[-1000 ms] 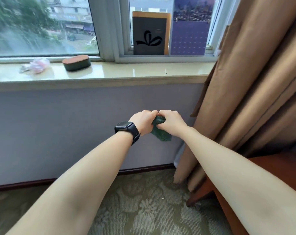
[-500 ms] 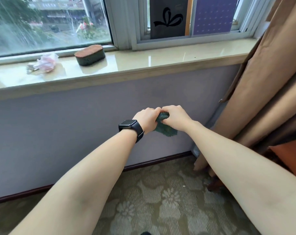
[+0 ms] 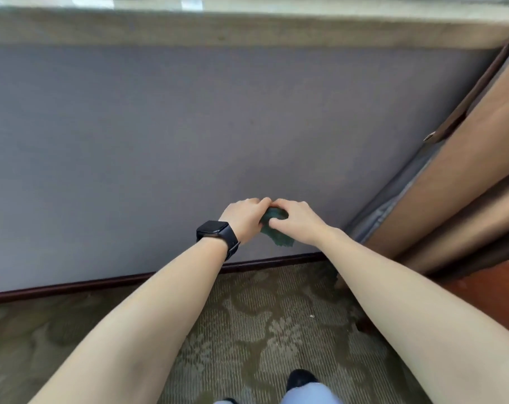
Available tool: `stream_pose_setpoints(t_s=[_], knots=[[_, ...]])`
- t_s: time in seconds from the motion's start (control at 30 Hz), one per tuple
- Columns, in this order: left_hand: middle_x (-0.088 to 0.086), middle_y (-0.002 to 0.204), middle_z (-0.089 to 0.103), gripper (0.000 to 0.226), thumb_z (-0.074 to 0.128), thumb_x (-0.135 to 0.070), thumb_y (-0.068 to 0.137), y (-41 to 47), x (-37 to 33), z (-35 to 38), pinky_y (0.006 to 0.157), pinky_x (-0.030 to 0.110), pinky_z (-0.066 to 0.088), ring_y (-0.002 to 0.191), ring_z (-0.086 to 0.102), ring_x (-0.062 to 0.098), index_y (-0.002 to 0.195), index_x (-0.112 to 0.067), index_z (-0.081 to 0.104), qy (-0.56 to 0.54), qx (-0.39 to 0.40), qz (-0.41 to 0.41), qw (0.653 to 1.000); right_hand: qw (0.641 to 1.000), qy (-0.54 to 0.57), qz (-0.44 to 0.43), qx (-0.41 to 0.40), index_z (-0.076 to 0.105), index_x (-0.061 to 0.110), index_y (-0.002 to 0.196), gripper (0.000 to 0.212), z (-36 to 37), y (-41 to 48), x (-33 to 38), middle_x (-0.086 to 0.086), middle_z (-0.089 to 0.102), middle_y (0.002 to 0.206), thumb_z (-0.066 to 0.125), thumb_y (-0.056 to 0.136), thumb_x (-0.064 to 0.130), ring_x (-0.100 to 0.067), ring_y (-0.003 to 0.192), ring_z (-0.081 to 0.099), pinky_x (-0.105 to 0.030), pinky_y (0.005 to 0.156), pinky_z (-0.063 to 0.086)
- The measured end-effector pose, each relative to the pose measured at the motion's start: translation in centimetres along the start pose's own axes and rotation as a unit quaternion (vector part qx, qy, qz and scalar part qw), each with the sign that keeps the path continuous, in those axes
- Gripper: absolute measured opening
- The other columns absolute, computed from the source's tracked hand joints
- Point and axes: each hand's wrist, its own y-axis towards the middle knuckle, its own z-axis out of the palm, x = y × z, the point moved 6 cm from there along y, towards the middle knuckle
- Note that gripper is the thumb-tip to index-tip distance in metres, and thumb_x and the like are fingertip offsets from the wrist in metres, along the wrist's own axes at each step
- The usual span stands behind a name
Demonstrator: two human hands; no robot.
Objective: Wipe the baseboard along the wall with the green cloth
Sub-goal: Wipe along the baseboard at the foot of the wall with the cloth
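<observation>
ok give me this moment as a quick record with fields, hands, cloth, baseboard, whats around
left hand: grips the green cloth, black watch on the wrist
right hand: grips the same cloth, knuckles against the left hand
cloth: bunched between both hands, a corner hanging below them
cloth position: in front of the grey wall, above the baseboard, not on it
baseboard: dark strip where wall meets carpet
wiping: not yet begun
surroundings: brown curtain at right, windowsill on top

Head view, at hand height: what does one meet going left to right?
Left to right: watch → left hand → cloth → right hand → curtain.
</observation>
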Motion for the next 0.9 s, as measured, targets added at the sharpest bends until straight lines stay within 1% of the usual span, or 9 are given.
stream_pose_setpoints(t_s=[0.07,0.17,0.37,0.5,0.57,0.63,0.7,0.8,0.9], knots=[[0.012,0.111,0.058,0.031,0.048,-0.014,0.089,0.2,1.1,4.3,0.072,0.038,0.044,0.099,0.057,0.034,0.119,-0.012,0.045,0.004,0.001,-0.004,1.0,1.0,-0.012,-0.011,0.006,0.061,0.019,0.11,0.029,3.4,1.0,-2.7,-0.006,0.067,0.101,0.053,0.083,0.026,-0.022,0.09,0.059,-0.037,0.081,0.05],[0.013,0.112,0.058,0.031,0.048,-0.013,0.09,0.8,2.4,10.7,0.072,0.04,0.046,0.098,0.058,0.034,0.121,-0.012,0.045,0.004,0.005,-0.001,1.0,1.0,-0.015,-0.015,0.009,0.063,0.016,0.109,0.025,8.2,2.8,-6.8,-0.009,0.067,0.102,0.054,0.086,0.023,-0.023,0.09,0.06,-0.038,0.081,0.051],[0.013,0.112,0.056,0.03,0.05,-0.015,0.091,2.4,5.9,24.2,0.072,0.041,0.049,0.094,0.058,0.033,0.121,-0.011,0.044,-0.002,0.014,0.003,1.0,0.999,-0.038,-0.021,0.019,0.062,0.014,0.112,0.023,17.9,7.3,-15.5,-0.009,0.066,0.106,0.056,0.09,0.02,-0.024,0.093,0.06,-0.036,0.08,0.051],[0.014,0.113,0.055,0.032,0.052,-0.015,0.091,4.0,8.7,32.6,0.073,0.04,0.047,0.095,0.056,0.032,0.122,-0.01,0.044,-0.017,0.001,0.01,1.0,0.997,-0.073,-0.024,0.024,0.061,0.01,0.109,0.021,23.7,11.0,-21.2,-0.012,0.066,0.105,0.054,0.092,0.018,-0.025,0.092,0.06,-0.034,0.075,0.049],[0.012,0.114,0.055,0.036,0.055,-0.023,0.09,5.1,9.9,36.2,0.075,0.037,0.046,0.097,0.056,0.03,0.123,-0.012,0.045,-0.017,-0.009,0.013,1.0,0.996,-0.087,-0.03,0.013,0.06,0.01,0.108,0.019,26.0,12.5,-23.6,-0.012,0.065,0.104,0.055,0.091,0.016,-0.025,0.09,0.059,-0.03,0.071,0.046],[0.009,0.115,0.055,0.041,0.058,-0.032,0.089,6.1,10.6,39.2,0.073,0.032,0.044,0.098,0.056,0.028,0.123,-0.013,0.045,-0.02,-0.019,0.017,0.999,0.995,-0.094,-0.035,0.0,0.058,0.011,0.107,0.017,27.8,13.8,-25.8,-0.012,0.065,0.102,0.056,0.09,0.014,-0.025,0.089,0.059,-0.032,0.072,0.047],[0.008,0.115,0.056,0.043,0.055,-0.038,0.09,6.9,11.1,41.4,0.071,0.03,0.042,0.099,0.056,0.027,0.124,-0.014,0.046,-0.03,-0.028,0.027,0.999,0.994,-0.097,-0.039,-0.013,0.056,0.011,0.104,0.014,29.2,14.8,-27.3,-0.012,0.065,0.099,0.056,0.089,0.013,-0.025,0.086,0.059,-0.035,0.072,0.048],[0.009,0.115,0.057,0.036,0.049,-0.032,0.094,7.8,11.9,43.6,0.075,0.033,0.043,0.1,0.055,0.027,0.123,-0.013,0.048,-0.022,-0.042,0.03,0.998,0.992,-0.111,-0.05,-0.019,0.048,0.015,0.092,0.009,31.1,16.0,-29.2,-0.011,0.064,0.087,0.057,0.089,0.014,-0.027,0.077,0.059,-0.034,0.064,0.046],[0.01,0.113,0.057,0.025,0.046,-0.023,0.095,8.7,12.2,45.4,0.079,0.034,0.041,0.102,0.053,0.027,0.115,-0.01,0.051,-0.004,-0.028,0.022,0.999,0.988,-0.14,-0.064,-0.013,0.037,0.021,0.086,0.021,32.7,16.9,-30.7,-0.009,0.062,0.084,0.057,0.088,0.016,-0.025,0.072,0.058,-0.032,0.059,0.043]])
